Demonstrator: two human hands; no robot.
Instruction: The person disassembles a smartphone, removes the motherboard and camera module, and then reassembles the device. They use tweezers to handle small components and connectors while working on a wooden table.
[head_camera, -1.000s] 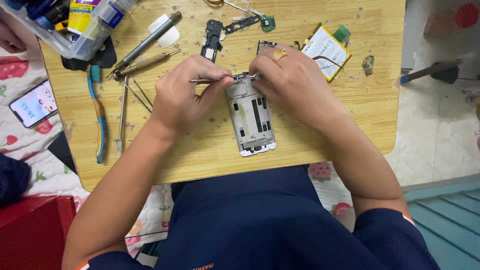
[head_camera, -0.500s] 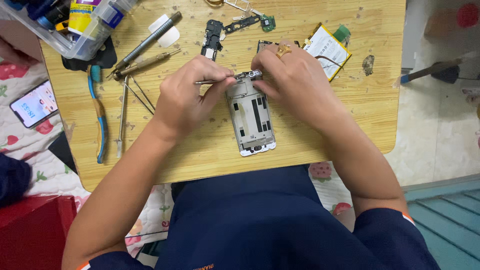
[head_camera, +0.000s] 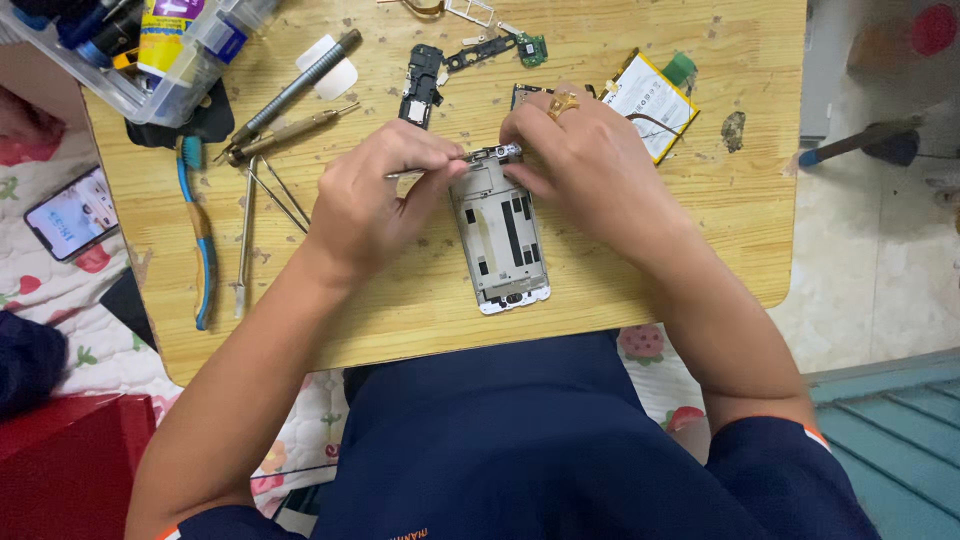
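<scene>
An opened white phone frame (head_camera: 503, 240) lies on the small wooden table (head_camera: 640, 260), its inner side up. My left hand (head_camera: 375, 195) pinches thin metal tweezers (head_camera: 478, 155) whose tips reach the frame's top edge. My right hand (head_camera: 590, 165), with a gold ring on one finger, presses on the same top edge and covers the frame's upper right corner. What the tweezer tips touch is too small to make out.
A phone battery (head_camera: 650, 100) lies right of my hand. Black phone parts (head_camera: 422, 85) and a small green board (head_camera: 531, 47) sit at the far side. Screwdrivers (head_camera: 290, 95), spare tweezers (head_camera: 245, 230), a blue toothbrush (head_camera: 200, 235) and a plastic box (head_camera: 150, 60) crowd the left. A lit phone (head_camera: 70, 212) lies off the table.
Both hands have barely shifted at the frame's top edge; the tweezers stay at the same spot.
</scene>
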